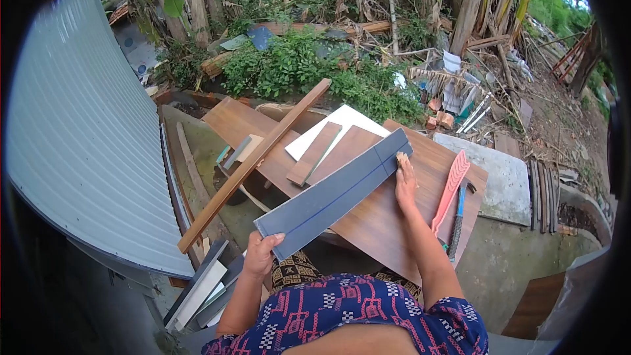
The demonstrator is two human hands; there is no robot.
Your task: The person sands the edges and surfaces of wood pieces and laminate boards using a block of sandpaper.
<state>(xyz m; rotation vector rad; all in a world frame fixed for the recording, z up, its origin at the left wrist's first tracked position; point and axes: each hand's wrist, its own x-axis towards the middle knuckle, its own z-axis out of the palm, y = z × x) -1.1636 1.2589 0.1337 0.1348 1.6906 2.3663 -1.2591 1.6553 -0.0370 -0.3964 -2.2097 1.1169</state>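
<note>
A long grey board (332,194) with blue lines drawn on it slants across the view in front of me. My left hand (261,253) grips its near lower end, thumb on top. At the far right end, my right hand (405,181) holds the board's edge, fingers bent over a small tan piece that I cannot make out. Beneath lies a brown wood-grain panel (374,236). On the panel's right side rest a pink-handled saw (449,190) and a hammer (458,220) with a blue and black handle.
A long brown wooden bar (253,167) lies diagonally to the left. Near it are a short brown strip (315,152) and a white board (342,121). Offcuts (204,289) lean at lower left beside a corrugated metal sheet (92,131). A concrete slab (496,181) is at right.
</note>
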